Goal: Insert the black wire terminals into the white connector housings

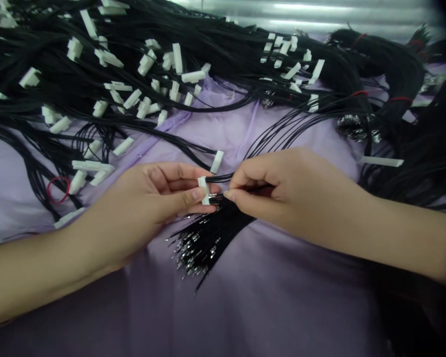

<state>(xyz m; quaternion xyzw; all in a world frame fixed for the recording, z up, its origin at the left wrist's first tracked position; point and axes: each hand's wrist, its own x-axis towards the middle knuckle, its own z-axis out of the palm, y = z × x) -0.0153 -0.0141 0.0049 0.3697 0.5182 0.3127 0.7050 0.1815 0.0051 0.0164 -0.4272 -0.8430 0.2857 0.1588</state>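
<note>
My left hand (167, 191) pinches a small white connector housing (204, 190) between thumb and fingers. Several black wires run out of the housing's right side toward my right hand (271, 183). The right thumb and forefinger are closed on a black wire, its metal tip close to the housing; whether the tip is inside I cannot tell. Beneath both hands, a bundle of loose black wires (223, 228) fans out to the lower left, with shiny crimped terminals (193, 253) at the ends. Just above the left fingertips lies another white connector (217, 161) with wires attached.
Heaps of black wires with white connectors (146, 63) cover the back and left of the purple cloth (230, 124). At the right lie wire bundles (405, 74) tied with red bands. A red loop (58, 190) rests at left. Behind runs a shiny metal surface (319, 15).
</note>
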